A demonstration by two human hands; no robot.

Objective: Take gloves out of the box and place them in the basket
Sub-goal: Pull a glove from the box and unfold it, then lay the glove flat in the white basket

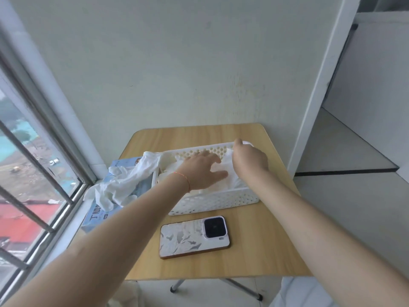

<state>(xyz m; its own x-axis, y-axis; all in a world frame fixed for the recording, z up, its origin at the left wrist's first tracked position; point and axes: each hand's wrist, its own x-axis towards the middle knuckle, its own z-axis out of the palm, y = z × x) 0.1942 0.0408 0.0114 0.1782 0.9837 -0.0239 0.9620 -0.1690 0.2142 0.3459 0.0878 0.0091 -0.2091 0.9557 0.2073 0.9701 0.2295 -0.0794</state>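
White perforated plastic basket [212,201] on wooden table [254,244], used as landmark below.

Head view:
- Left hand [200,171] over basket interior, fingers straight and spread, resting flat on white gloves [230,180] piled inside. Thin orange cord on that wrist.
- Right hand [250,158] at basket's far right corner, fingers curled, pinching edge of white glove material there; exact fingertip contact hidden behind the knuckles.
- Blue glove box [97,216] just left of basket, touching or nearly touching its left wall, lying on window-side edge of table.
- More gloves [126,185] spilling out of box top, one strand draped up onto basket's far left rim.
- Phone [194,237] face down, patterned white case, just in front of basket's near wall, apart from it.
- Window with bars left of box; plain wall behind basket; white shelf unit well to the right.
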